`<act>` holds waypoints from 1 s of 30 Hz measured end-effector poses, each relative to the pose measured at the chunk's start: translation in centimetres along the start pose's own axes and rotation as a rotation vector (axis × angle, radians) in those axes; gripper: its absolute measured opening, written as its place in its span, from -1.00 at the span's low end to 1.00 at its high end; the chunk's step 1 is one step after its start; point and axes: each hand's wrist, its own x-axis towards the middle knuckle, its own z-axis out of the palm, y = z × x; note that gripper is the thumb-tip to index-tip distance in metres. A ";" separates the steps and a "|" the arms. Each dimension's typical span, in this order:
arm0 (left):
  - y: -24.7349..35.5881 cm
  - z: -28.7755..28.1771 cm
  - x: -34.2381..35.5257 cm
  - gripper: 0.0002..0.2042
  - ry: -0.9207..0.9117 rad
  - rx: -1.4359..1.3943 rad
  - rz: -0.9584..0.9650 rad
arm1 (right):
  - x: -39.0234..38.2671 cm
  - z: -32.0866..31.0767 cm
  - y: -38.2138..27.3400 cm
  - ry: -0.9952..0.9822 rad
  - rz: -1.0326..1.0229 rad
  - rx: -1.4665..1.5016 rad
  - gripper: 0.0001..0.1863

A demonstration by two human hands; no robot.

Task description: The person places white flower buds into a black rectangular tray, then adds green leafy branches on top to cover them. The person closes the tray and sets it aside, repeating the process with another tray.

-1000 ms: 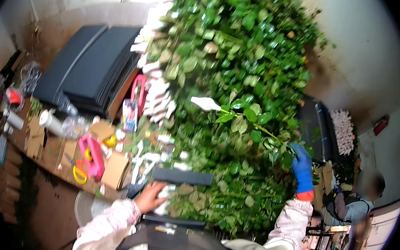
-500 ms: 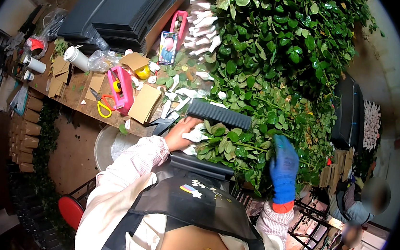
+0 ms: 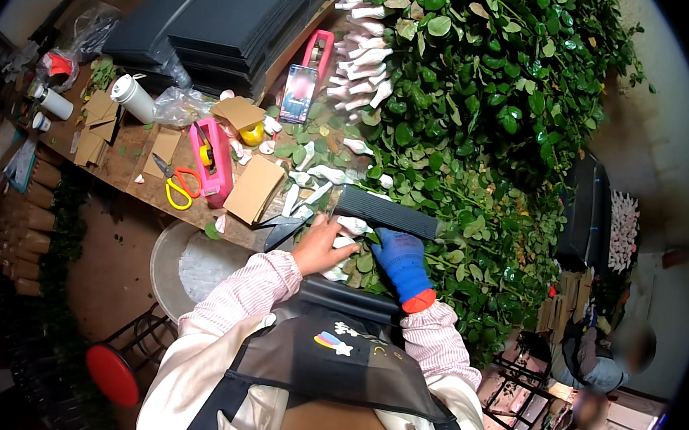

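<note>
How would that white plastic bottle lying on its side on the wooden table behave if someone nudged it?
The white plastic bottle would probably roll, since it is round and lies on its side on the wooden table. It looks light for its size. Loose brown cardboard pieces beside it might stop it quickly.

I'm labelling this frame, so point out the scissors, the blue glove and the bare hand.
scissors [image 3: 172, 182]: head view, on the handles.
blue glove [image 3: 401, 258]: head view, back of the right hand.
bare left hand [image 3: 321, 247]: head view, its back.

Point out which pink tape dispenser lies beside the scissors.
The nearer pink tape dispenser, lying right of the yellow-handled scissors. The other pink dispenser sits farther back, by the stacked black sheets.
</note>
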 end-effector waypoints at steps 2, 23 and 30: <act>-0.5 0.4 0.3 -0.68 0.092 0.037 -0.041 | 0.1 -0.1 -0.1 -0.020 0.010 -0.002 -0.57; -6.5 -0.3 -1.8 -0.77 0.289 -0.350 -0.195 | 0.1 -0.3 -0.6 -0.006 -0.002 0.058 -0.52; -4.8 0.6 -0.2 -0.60 0.046 -0.352 -0.412 | 0.4 0.9 -0.9 -0.021 0.082 0.012 -0.48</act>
